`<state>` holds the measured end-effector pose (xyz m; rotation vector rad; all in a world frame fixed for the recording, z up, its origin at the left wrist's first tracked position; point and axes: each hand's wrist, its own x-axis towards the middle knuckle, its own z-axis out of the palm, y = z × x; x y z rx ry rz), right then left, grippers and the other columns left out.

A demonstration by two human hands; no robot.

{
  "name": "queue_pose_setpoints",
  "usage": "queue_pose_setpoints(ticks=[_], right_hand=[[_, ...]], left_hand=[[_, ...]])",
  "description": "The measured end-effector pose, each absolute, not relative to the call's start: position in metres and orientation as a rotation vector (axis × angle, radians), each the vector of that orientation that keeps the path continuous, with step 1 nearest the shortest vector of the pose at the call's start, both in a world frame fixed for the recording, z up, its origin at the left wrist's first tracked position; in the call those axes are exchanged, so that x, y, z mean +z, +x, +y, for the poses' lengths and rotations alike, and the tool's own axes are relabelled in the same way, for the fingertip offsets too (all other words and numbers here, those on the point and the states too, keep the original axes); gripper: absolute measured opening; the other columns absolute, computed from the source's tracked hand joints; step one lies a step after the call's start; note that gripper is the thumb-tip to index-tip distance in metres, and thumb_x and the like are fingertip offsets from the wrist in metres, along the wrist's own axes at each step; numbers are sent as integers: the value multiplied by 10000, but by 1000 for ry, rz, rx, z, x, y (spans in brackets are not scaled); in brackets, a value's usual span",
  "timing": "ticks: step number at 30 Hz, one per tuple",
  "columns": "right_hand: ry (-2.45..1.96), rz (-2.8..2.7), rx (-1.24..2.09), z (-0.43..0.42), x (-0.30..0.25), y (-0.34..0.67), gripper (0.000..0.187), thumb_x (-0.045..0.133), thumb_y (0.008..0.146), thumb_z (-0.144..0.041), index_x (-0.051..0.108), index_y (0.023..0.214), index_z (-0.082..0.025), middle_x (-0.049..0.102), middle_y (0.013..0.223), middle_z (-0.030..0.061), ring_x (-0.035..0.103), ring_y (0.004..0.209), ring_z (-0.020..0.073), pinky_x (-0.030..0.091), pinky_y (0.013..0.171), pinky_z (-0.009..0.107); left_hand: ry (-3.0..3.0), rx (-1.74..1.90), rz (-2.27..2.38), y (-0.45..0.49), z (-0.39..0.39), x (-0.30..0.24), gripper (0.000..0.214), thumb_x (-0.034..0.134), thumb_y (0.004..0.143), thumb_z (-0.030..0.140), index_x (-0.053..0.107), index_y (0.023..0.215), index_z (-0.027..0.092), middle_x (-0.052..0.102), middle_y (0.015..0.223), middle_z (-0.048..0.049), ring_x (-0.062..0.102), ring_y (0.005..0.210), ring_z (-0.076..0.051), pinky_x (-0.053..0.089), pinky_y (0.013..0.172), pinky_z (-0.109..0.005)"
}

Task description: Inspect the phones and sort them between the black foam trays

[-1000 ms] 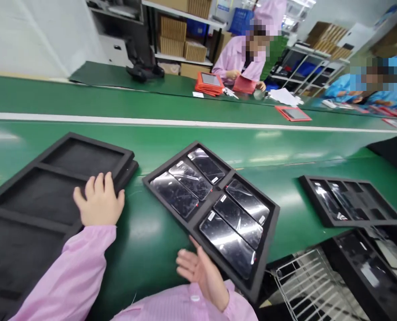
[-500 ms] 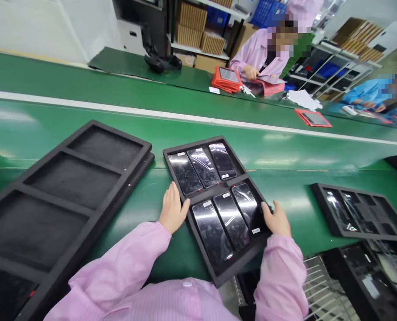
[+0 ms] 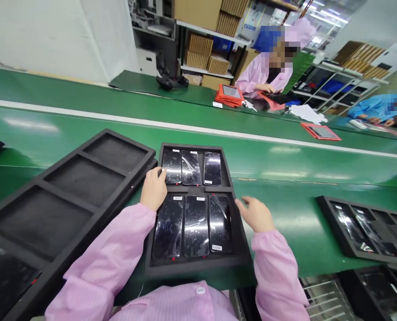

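A black foam tray lies flat on the green bench in front of me. It holds phone-sized glossy screens in two rows of three, such as the front middle screen, with small white labels and red tabs. My left hand grips the tray's left edge, its fingertips over the rim beside the back left screen. At the right edge, my right hand has its thumb tip close against the tray's side, fingers apart and holding nothing.
Stacked black trays stand close on the left, a dark screen in the nearest compartment. Another tray with screens lies at the right. Across the bench, a person in pink works beside red-covered tablets; a person in blue sits farther right.
The tray has turned from slanted to nearly square with me and now rests flat on the bench. My right hand has loosened from its edge; my left stays on the left side.
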<state>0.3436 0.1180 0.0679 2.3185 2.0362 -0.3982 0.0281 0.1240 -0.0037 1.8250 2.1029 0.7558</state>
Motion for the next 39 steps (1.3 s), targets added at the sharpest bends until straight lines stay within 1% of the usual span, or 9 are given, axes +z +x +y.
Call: queue_pose_setpoints(ticks=[3, 5, 8, 12, 21, 29, 32, 35, 39], right_hand=[[2300, 2152, -370, 172, 74, 297, 390, 491, 945, -432, 636, 1207, -182, 670, 1164, 97, 608, 1103, 234, 440, 907, 303], [2311, 2139, -366, 204, 67, 262, 482, 551, 904, -469, 618, 1208, -101, 644, 1173, 161, 598, 1095, 269, 447, 913, 337], [2432, 2036, -288, 234, 52, 224, 753, 632, 841, -463, 422, 1367, 33, 507, 1307, 299, 476, 1226, 373, 435, 945, 464], [2514, 2028, -252, 250, 49, 212, 772, 641, 822, -437, 371, 1382, 21, 487, 1302, 310, 451, 1228, 374, 446, 927, 493], [2422, 2208, -321, 245, 49, 177, 933, 697, 747, -487, 311, 1422, 27, 512, 1277, 286, 486, 1178, 356, 458, 923, 421], [2462, 2040, -500, 251, 45, 175, 1097, 815, 651, -391, 230, 1473, 43, 437, 1340, 350, 433, 1269, 412, 449, 951, 509], [2436, 2054, -590, 259, 55, 180, 1144, 859, 586, -354, 248, 1483, 7, 445, 1353, 346, 465, 1260, 425, 433, 979, 516], [2379, 2190, -710, 258, 65, 190, 1062, 802, 647, -444, 279, 1485, -53, 538, 1304, 269, 543, 1210, 373, 455, 980, 462], [2244, 2603, -888, 244, 66, 198, 1062, 704, 745, -476, 75, 1549, -183, 518, 1383, 140, 524, 1263, 248, 452, 1023, 354]], left_hand=[[1804, 615, 2161, 59, 144, 6, 496, 404, 874, 132, 514, 1336, -9, 515, 1350, -287, 455, 1282, -387, 371, 1075, -477], [1719, 553, 2255, 79, 163, 9, 539, 418, 878, 154, 441, 1360, -85, 426, 1400, -360, 400, 1315, -439, 339, 1071, -522], [1567, 518, 2380, 95, 186, 14, 572, 409, 902, 185, 364, 1424, -46, 330, 1462, -377, 360, 1331, -475, 323, 1040, -571], [1413, 508, 2399, 90, 200, 25, 587, 468, 909, 253, 365, 1428, -1, 435, 1375, -371, 456, 1241, -457, 381, 967, -526], [1179, 658, 2223, 67, 216, 24, 392, 619, 899, 323, 551, 1240, 139, 536, 1334, -132, 473, 1267, -304, 363, 1066, -540], [1072, 1206, 1703, 55, 221, 14, 200, 615, 890, 331, 626, 855, 135, 647, 836, -24, 619, 789, -171, 514, 767, -348], [996, 1475, 1540, 49, 217, 16, 114, 570, 811, 265, 598, 874, 173, 629, 821, -3, 592, 789, -173, 477, 735, -295], [930, 1614, 1352, 47, 214, 17, 250, 529, 713, 243, 570, 957, 211, 616, 844, 13, 584, 821, -179, 464, 752, -280], [912, 1616, 1086, 53, 212, 14, 440, 543, 633, 221, 541, 1073, 231, 631, 905, -2, 606, 871, -204, 481, 799, -318]])
